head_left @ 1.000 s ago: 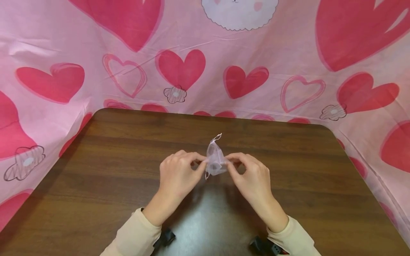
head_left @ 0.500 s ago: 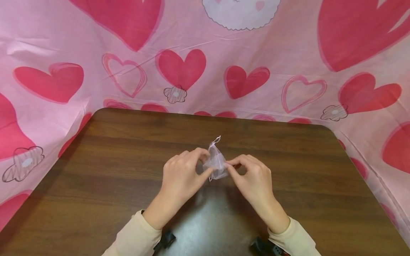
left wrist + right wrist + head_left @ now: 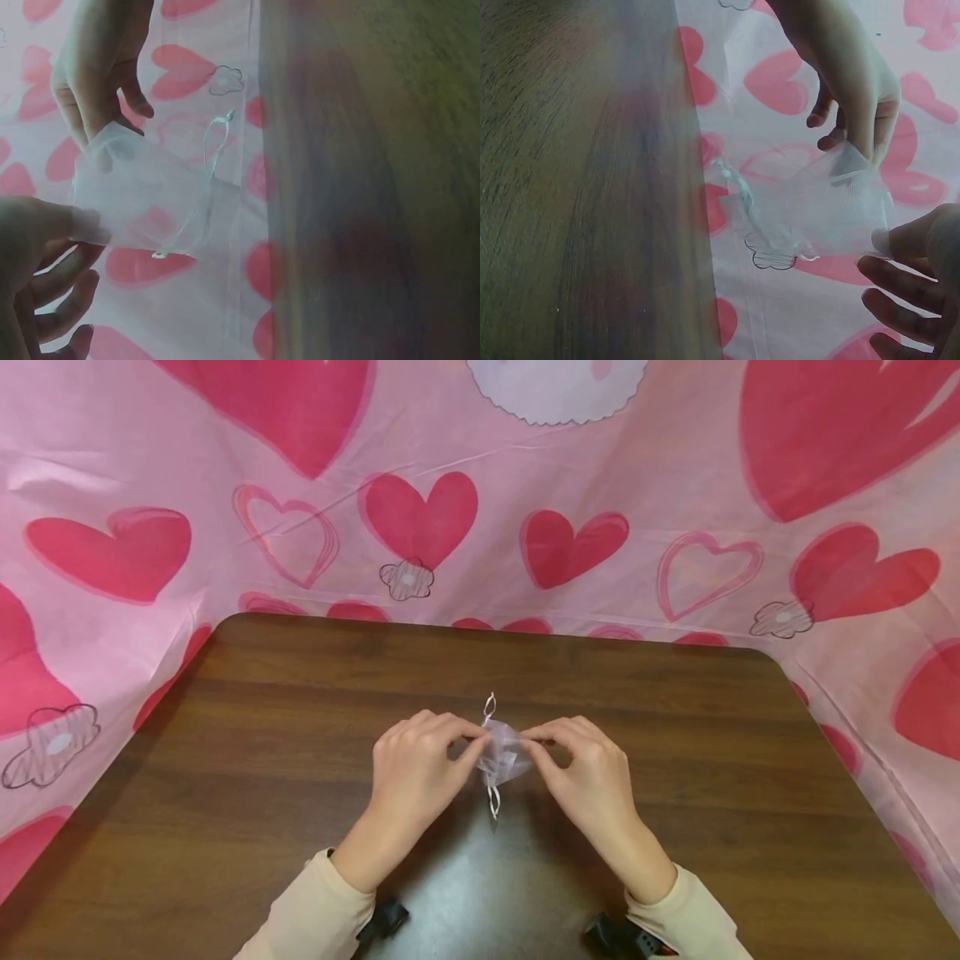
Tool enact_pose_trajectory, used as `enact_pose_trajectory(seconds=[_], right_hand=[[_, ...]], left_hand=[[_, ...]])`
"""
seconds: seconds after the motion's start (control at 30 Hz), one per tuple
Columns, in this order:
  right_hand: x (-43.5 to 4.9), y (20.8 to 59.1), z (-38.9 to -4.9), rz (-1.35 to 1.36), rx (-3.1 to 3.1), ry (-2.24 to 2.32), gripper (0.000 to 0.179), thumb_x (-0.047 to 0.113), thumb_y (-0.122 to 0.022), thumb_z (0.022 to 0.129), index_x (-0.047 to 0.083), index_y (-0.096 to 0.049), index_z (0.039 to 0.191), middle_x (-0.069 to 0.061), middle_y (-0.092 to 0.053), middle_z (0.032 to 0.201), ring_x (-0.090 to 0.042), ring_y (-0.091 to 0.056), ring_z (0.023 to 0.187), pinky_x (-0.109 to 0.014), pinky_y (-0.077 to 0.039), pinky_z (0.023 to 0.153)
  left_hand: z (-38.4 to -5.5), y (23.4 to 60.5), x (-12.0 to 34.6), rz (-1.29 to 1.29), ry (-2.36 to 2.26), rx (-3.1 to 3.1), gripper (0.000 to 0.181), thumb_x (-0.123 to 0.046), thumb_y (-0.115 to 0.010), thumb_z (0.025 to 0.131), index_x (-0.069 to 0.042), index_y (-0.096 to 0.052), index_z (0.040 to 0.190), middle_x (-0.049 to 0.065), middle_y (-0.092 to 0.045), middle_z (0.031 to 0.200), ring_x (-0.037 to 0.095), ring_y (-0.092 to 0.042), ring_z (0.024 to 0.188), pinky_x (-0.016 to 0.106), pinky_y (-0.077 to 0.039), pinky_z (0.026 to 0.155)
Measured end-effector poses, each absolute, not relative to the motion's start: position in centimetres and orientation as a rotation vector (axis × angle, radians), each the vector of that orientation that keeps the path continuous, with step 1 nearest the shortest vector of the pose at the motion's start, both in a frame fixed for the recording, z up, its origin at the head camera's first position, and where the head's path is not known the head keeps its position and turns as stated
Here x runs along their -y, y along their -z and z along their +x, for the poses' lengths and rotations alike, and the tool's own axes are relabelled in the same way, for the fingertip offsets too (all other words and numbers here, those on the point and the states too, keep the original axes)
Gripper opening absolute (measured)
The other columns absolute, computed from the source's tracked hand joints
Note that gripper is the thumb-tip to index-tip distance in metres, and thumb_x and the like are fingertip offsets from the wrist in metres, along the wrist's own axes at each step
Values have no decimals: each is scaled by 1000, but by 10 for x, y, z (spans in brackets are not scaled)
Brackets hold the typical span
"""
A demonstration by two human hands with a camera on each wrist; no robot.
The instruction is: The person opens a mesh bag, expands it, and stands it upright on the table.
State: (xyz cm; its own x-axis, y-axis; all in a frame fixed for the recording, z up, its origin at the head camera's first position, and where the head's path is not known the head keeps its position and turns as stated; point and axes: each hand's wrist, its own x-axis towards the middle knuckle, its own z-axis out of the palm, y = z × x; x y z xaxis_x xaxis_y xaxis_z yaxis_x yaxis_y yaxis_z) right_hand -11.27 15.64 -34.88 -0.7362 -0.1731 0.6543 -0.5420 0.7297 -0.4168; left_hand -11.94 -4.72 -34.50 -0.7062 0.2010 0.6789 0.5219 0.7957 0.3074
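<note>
Over the middle of the table (image 3: pixel 712 735), our left hand (image 3: pixel 422 767) and right hand (image 3: pixel 588 770) each pinch one side of the sheer pouch (image 3: pixel 506 758). We judge it light, limp and easily snagged, best held by its edges.

desk (image 3: pixel 262 735): dark brown woodgrain, rounded far corners, shine near side | pink cloth (image 3: pixel 495 439): behind and both sides, creased | prints: solid red hearts (image 3: pixel 423 518), outlined hearts (image 3: pixel 708 575), hatched flowers (image 3: pixel 407 580), white scalloped shape (image 3: pixel 557 392) cut off at top of view
</note>
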Motion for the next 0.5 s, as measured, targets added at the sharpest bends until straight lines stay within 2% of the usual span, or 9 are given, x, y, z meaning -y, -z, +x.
enact_pose_trajectory(seconds=[0.23, 0.5], right_hand=[[-156, 349, -113, 523, 2334, -817, 18, 6, -89, 71, 14, -79, 83, 6, -72, 80, -13, -66, 81, -36, -52, 64], [-157, 349, -112, 478, 2353, -826, 20, 5, -89, 69, 16, -75, 80, 5, -70, 77, -14, -67, 77, -36, -50, 59]], left_hand=[[-120, 346, 47, -484, 658, 2378, 9, -21, -84, 77, -26, -80, 83, -12, -71, 76, 10, -53, 57, 29, -40, 50], [-120, 347, 47, -493, 669, 2378, 13, -17, -81, 78, -27, -79, 86, -13, -70, 77, 9, -55, 58, 31, -42, 51]])
